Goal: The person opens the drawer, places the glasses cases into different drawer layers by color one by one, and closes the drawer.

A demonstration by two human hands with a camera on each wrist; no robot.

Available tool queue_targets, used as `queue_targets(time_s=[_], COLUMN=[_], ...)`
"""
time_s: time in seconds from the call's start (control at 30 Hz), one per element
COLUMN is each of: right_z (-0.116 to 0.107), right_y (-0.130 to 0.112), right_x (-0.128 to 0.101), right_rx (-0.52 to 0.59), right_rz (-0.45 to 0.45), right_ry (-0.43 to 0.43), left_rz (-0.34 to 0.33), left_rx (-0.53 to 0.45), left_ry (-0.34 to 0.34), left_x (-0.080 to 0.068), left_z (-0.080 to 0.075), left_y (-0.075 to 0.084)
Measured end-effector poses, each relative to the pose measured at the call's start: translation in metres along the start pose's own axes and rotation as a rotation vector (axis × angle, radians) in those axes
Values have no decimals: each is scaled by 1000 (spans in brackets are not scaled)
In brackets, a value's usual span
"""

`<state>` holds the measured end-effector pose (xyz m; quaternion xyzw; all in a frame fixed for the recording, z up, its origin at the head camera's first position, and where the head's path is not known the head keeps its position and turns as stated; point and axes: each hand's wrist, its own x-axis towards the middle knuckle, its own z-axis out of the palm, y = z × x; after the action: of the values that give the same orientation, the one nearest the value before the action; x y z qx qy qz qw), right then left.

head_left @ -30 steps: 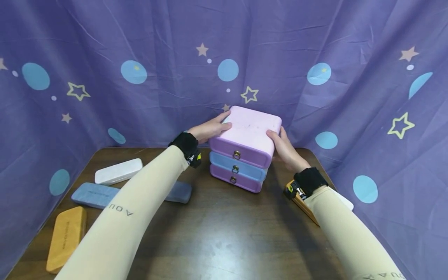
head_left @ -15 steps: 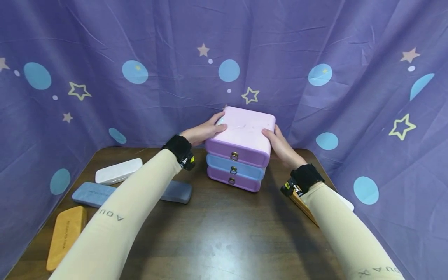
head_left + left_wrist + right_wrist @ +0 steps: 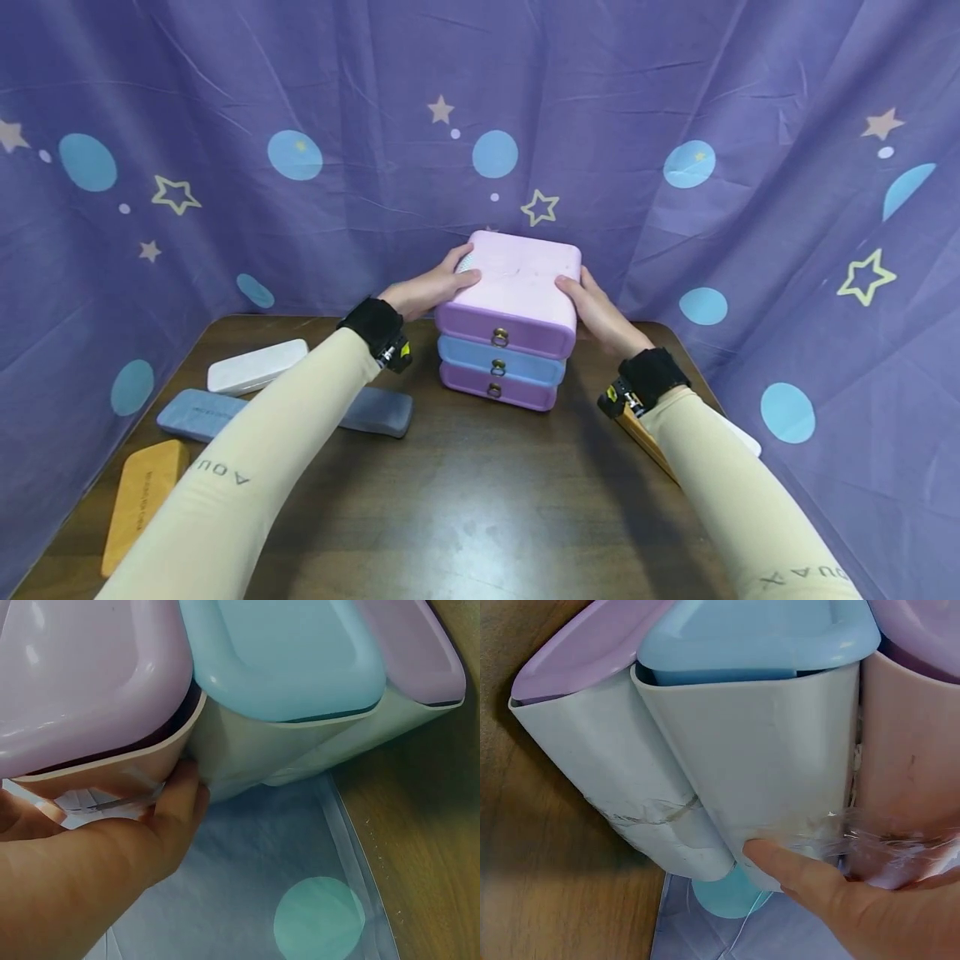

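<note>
A three-tier mini drawer box (image 3: 517, 283) stands at the back of the table, with a pale pink top shell. Its drawer fronts are purple, blue and purple, each with a small brass ring pull. My left hand (image 3: 429, 288) grips the top tier's left side, thumb over the upper edge. On the opposite side, my right hand (image 3: 603, 318) holds it the same way. Clear tape (image 3: 817, 838) runs across the tiers near the right index finger in the right wrist view. Under the top tier's pinkish shell (image 3: 124, 776), fingers of the left hand curl in the left wrist view.
Left on the wooden table (image 3: 465, 500) lie a white case (image 3: 257, 367), a blue case (image 3: 197, 414), a grey-blue case (image 3: 384, 412) and a yellow case (image 3: 138, 500). Another yellow case (image 3: 643, 437) and a white object (image 3: 744, 433) show past my right forearm. A purple curtain (image 3: 375, 192) hangs behind.
Both hands and the drawer box have shifted slightly left. The upper tier sits a little lower and more squarely over the ones below. The cases have not moved.
</note>
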<state>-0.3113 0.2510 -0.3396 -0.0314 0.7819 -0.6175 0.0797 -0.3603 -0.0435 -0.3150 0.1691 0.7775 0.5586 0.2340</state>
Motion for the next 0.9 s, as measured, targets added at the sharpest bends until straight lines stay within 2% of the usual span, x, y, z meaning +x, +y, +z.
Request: queue_targets(time_s=[0.3,0.73,0.9], right_z=[10,20,23], right_y=[-5,-8,-9], right_x=[5,15,18], right_rx=[1,15,4], right_rz=[-15,9,13], right_ry=[-30,-55,-63], left_rz=[4,44,29], left_rx=[36,86,88], left_ry=[71,121,143], left_x=[-14,-28,-31], left_z=[-5,-16,-19], left_y=[-4,-12,-16])
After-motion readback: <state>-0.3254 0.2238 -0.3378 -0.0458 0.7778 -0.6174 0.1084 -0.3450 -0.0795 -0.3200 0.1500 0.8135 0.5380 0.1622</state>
